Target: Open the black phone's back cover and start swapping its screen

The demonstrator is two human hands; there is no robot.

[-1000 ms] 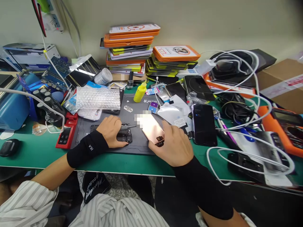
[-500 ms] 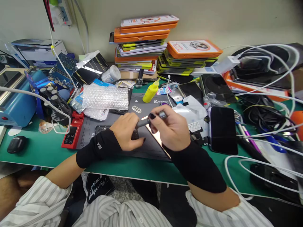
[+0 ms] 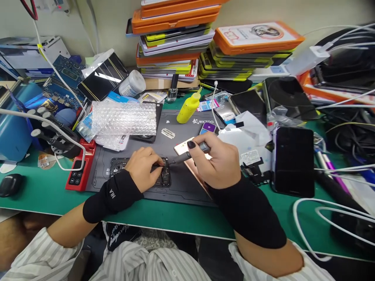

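An opened phone (image 3: 165, 177) lies on the dark grey mat (image 3: 175, 194), its inner parts showing. Across its middle rests my left hand (image 3: 144, 167), thumb and fingertips pressed together near the phone's right part; what they hold, if anything, is too small to make out. My right hand (image 3: 218, 160) is closed around a grey screwdriver (image 3: 183, 157), whose tip points left at the phone close to my left fingertips. Partly under my right hand is a gold phone back panel (image 3: 182, 146). A razor blade (image 3: 168, 133) lies on the mat behind the phone.
Bubble wrap (image 3: 124, 119) and a yellow bottle (image 3: 189, 108) are behind the hands. A red device (image 3: 78, 171) stands at the left. At the right lie a black phone (image 3: 293, 160) and white cables (image 3: 295, 218). Stacked orange cases (image 3: 175, 23) stand at the back.
The view has moved closer. My left fingertips have come together over the phone, and more of the phone shows. The screwdriver's tip has come down to the phone's right part.
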